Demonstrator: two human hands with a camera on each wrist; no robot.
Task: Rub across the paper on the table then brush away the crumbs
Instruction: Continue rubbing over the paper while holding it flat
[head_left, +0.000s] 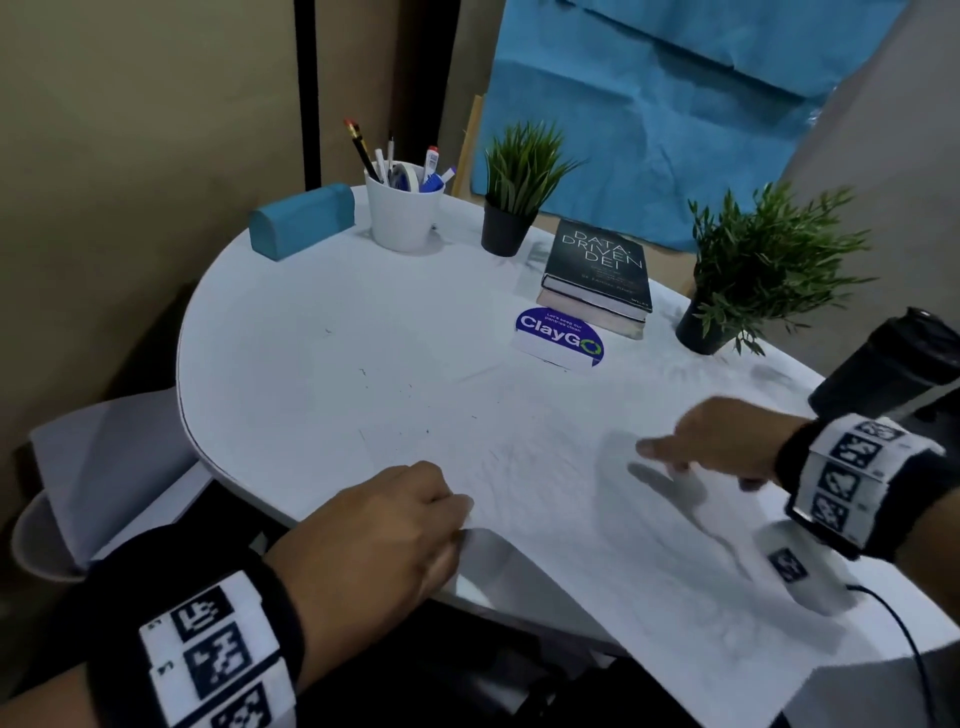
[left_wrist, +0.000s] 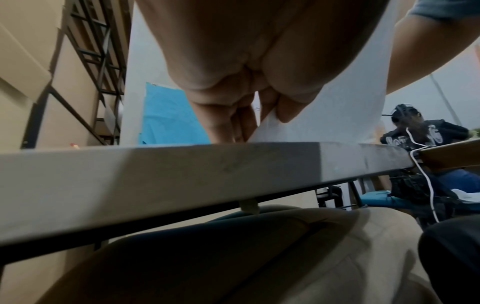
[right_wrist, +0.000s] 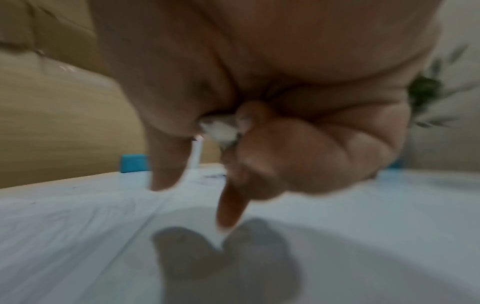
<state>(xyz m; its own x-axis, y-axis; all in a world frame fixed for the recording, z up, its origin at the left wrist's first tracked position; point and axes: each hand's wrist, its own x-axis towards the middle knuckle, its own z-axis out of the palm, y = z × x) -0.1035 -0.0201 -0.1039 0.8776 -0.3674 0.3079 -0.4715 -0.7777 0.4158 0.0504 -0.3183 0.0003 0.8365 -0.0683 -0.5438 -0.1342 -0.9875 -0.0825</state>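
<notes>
Table (head_left: 291, 332): white, rounded, carrying the paper (head_left: 597, 545). The sheet lies across the near right part of the top, its near edge overhanging the rim, its surface wrinkled and faintly marked.

Judgement on handling: the sheet is thin, light and limp. It will buckle or skate under a sideways stroke unless pinned, and could tear along its creases. Best held at the near left edge, close to the table rim, pulled gently taut.

Left hand (head_left: 363, 535): fingers and thumb curled, pinching that near edge where it lifts off the rim; the left wrist view confirms the pinch.

Right hand (head_left: 717, 441): just above mid-sheet, blurred, index finger pointing down, the others curled round a small whitish lump (right_wrist: 221, 128), probably an eraser.

Crumbs: a few dark specks (head_left: 410, 400) left of the sheet.
</notes>
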